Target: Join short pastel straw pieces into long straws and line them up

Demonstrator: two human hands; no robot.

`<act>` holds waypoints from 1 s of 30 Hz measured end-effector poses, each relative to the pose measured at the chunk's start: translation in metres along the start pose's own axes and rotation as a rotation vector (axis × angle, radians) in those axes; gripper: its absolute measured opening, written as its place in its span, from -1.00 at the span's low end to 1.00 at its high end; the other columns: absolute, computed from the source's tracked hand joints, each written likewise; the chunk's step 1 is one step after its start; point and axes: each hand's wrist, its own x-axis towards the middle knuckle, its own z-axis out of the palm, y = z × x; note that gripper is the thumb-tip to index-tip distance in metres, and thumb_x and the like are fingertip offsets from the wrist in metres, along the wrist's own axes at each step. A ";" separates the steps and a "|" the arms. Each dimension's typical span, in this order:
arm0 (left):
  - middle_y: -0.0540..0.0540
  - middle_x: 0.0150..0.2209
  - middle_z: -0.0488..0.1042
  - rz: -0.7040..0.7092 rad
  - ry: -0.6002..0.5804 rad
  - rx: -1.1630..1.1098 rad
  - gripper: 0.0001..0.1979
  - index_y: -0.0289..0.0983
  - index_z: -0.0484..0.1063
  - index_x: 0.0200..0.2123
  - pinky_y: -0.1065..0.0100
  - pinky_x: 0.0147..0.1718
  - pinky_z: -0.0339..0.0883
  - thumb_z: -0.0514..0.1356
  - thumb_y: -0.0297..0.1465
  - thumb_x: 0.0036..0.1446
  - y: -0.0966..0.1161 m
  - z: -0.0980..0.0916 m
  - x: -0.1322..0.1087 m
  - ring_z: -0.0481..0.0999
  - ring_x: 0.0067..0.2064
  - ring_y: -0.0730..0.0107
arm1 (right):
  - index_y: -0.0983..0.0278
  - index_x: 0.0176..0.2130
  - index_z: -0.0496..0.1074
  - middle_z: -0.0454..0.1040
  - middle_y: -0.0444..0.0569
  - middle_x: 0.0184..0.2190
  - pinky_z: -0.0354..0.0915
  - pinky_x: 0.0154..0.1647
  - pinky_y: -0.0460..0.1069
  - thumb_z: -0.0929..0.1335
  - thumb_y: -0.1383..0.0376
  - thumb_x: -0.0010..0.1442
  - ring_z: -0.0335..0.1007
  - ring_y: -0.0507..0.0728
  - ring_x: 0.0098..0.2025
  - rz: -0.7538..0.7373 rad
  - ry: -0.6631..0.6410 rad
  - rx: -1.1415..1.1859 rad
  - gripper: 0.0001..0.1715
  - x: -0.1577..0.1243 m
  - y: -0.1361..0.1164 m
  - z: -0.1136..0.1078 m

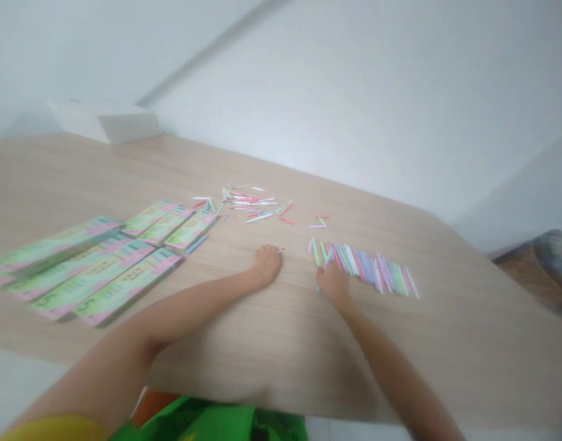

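My left hand (266, 264) rests on the table, fingers curled. The pale end of a thin stick (281, 250) pokes out at its fingertips. My right hand (332, 282) is closed around a slim blue stick (327, 261), at the left part of a row of thin pastel sticks (368, 266). These lie side by side in purple, green, white, pink and blue. Beyond my left hand is a loose, scattered pile of similar sticks (253, 199). A few more sticks (321, 222) lie just behind the row. Blur hides finer detail.
Several flat green-and-pink boxes (125, 278) marked "5" lie in two rows on the left of the wooden table (272, 343). Blue sticks (197, 244) lie beside them. A white open box (106, 122) stands at the back left against the wall (354, 92).
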 end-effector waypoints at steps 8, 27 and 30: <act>-0.35 -0.14 0.41 -0.063 0.038 0.040 -0.73 -0.45 0.35 -0.13 0.21 -0.09 0.25 -0.10 -0.58 0.23 -0.058 -0.014 -0.025 0.39 -0.07 0.16 | 0.44 -0.13 0.48 0.52 0.32 -0.17 0.32 -0.12 0.04 0.20 0.27 0.28 0.48 0.27 -0.06 -0.147 -0.072 -0.020 -0.63 0.019 -0.025 0.019; -0.25 -0.26 0.54 -0.307 0.071 -0.253 -0.67 -0.31 0.29 -0.10 0.30 -0.29 0.23 -0.19 -0.31 0.32 -0.078 -0.015 -0.035 0.55 -0.22 0.20 | 0.49 0.07 0.31 0.45 0.34 -0.04 0.28 -0.08 0.01 0.28 0.22 0.26 0.40 0.27 0.03 0.005 0.030 0.000 -0.52 0.084 -0.028 0.018; -0.25 -0.23 0.54 -0.287 0.043 -0.238 -0.68 -0.30 0.31 -0.08 0.29 -0.27 0.26 -0.17 -0.33 0.31 -0.079 -0.017 -0.035 0.55 -0.19 0.18 | 0.46 0.00 0.39 0.48 0.31 -0.07 0.27 -0.09 0.00 0.31 0.14 0.22 0.41 0.27 0.02 -0.003 -0.001 0.008 -0.51 0.099 -0.029 0.017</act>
